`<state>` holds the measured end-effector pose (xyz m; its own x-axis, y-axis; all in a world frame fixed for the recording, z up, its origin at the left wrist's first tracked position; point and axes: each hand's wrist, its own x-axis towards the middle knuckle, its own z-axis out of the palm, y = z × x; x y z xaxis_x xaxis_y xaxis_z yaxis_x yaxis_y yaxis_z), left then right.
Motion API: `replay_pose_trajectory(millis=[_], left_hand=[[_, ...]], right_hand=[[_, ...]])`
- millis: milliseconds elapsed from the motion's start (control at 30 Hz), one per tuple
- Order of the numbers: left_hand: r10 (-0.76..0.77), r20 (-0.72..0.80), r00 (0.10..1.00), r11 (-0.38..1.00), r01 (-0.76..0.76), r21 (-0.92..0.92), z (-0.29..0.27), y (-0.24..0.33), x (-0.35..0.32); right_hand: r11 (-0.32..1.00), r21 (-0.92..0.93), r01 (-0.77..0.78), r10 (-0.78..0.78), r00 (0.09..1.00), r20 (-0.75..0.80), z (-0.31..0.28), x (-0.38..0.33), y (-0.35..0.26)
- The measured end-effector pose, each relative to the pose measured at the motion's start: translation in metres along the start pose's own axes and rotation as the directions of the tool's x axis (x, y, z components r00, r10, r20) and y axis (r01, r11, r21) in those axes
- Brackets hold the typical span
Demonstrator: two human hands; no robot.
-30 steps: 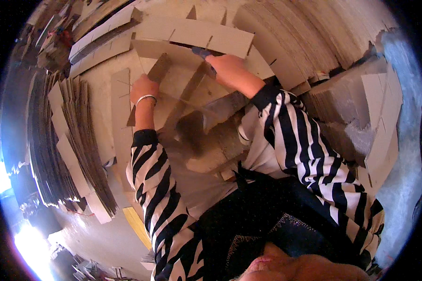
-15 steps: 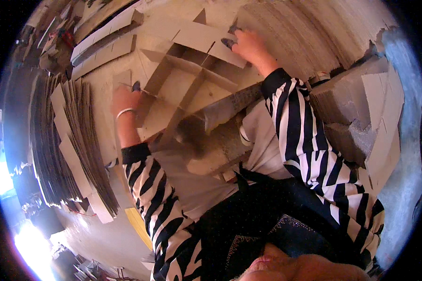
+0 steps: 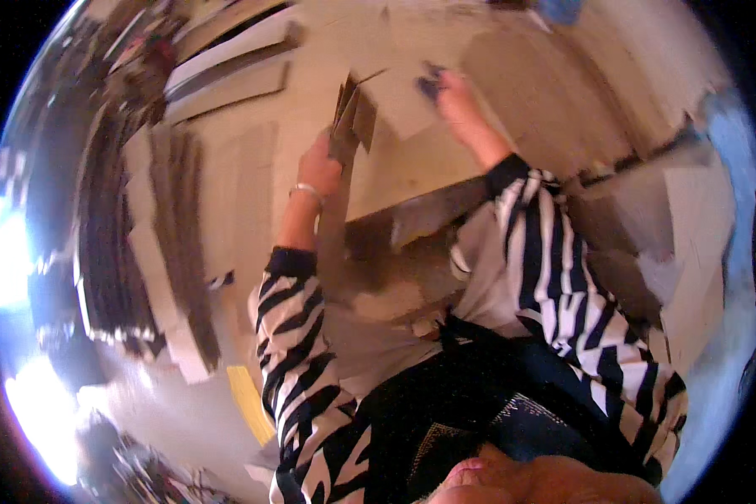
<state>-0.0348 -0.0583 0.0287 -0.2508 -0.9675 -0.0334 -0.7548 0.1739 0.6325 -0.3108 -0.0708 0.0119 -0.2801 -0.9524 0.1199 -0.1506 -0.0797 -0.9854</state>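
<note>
My left hand [image 3: 321,162] is closed on a cardboard divider [image 3: 354,118], a set of slotted strips folded nearly flat and seen almost edge on. It stands up over the worktable [image 3: 403,172]. To its right, my right hand [image 3: 460,101] is apart from the divider, with dark coverings on its fingertips. Its fingers reach forward, slightly spread, and no object shows in them. Below that hand's fingertips lies a flat pale cardboard piece [image 3: 407,109], blurred by motion.
Stacked cardboard strips [image 3: 172,227] stand at the left. Longer strips [image 3: 231,88] lie at the far left. A broad cardboard stack [image 3: 538,84] is to the right of my right hand, with more cardboard [image 3: 697,244] at the far right. Bluish sheeting [image 3: 731,168] hangs beyond.
The opened grid of the divider has collapsed into a narrow bundle. My left hand has moved right and forward with it; my right hand has come off it. The view has shifted slightly.
</note>
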Motion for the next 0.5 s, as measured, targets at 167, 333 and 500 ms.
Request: replay_pose_trajectory(millis=[167, 333, 500], left_hand=[[0.265, -0.506, 0.821, 0.889, -0.005, 0.458, -0.149, -0.007, -0.026], [0.363, -0.656, 0.662, 0.577, 0.393, 0.716, -0.273, -0.067, -0.119], [-0.218, -0.510, 0.832, 0.218, 0.551, 0.806, -0.263, -0.199, -0.185]], right_hand=[[0.963, 0.050, -0.265, 0.266, 0.964, -0.017, -0.022, -0.012, -0.019], [0.989, -0.129, 0.069, -0.060, 0.996, 0.071, 0.002, -0.023, -0.015], [0.607, -0.733, 0.307, -0.105, 0.945, 0.309, 0.013, -0.041, -0.016]])
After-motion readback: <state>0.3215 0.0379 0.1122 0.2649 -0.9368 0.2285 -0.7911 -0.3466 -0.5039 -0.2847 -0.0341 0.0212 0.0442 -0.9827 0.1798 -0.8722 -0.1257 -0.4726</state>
